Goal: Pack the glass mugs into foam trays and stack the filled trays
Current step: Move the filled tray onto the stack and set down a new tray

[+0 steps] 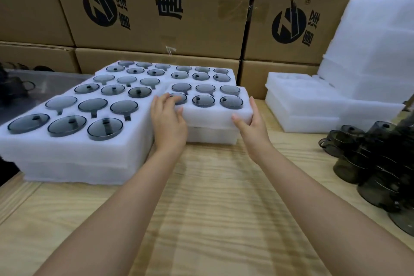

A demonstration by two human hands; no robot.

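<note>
On the wooden bench (215, 197) before stacked cartons, the filled foam tray (210, 110) sits between both hands atop a lower tray (212, 135), long axis crosswise, left hand (168, 121) and right hand (252, 122) clamped on its ends, equally near.

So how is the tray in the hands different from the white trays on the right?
The held tray has dark glass mugs in all six holes; the right trays show empty holes. The held tray is gripped by the left hand and right hand, sitting atop another tray; nobody touches the right trays. The held tray sits beside other filled trays; the right trays sit near loose mugs. Both are white foam.
</note>
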